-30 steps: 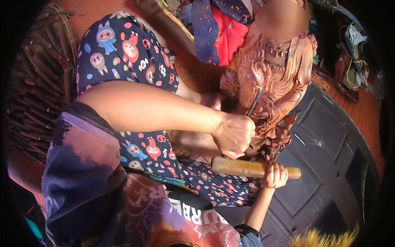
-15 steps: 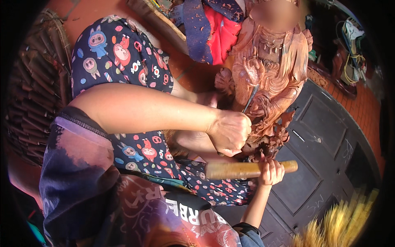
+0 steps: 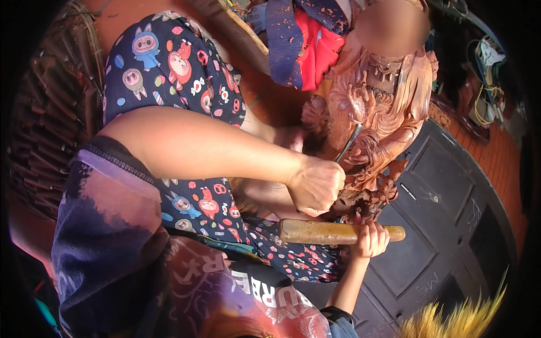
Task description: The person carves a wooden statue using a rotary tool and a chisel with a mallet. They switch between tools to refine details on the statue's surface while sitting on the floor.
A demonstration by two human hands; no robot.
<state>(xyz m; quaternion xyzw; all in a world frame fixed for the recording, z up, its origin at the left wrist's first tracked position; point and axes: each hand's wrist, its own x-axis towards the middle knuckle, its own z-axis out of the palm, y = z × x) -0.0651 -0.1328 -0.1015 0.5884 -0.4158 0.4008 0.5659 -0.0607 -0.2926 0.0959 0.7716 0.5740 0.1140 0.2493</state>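
- While the left hand [image 3: 316,185] is kept fisted round the chisel [image 3: 348,144], as half a second ago, the whole scene is seen shifted slightly up and left in the view; the grip itself is unchanged.
- The mallet [image 3: 338,232] is still held level just below the left fist, as before; it is gripped near its right end by the right hand [image 3: 370,239], fingers wrapped round the shaft.
- The yellow tuft [image 3: 456,318] at the lower right edge is seen lower and smaller than half a second ago.
- The chisel is seen as a thin dark metal blade rising up and to the right out of the fist, its tip set against the carving [image 3: 383,124]. Its handle is hidden inside the hand.
- The carving is a reddish-brown wooden figure, deeply cut with curls and scales, stood on the dark panelled board [image 3: 445,225] near that board's upper left edge and leaned toward the patterned lap [image 3: 186,73].
- The mallet is a pale brown wooden cylinder, thicker at its left end, crossing the board's left edge.
- A red and blue cloth [image 3: 307,39] is draped behind the carving's top.
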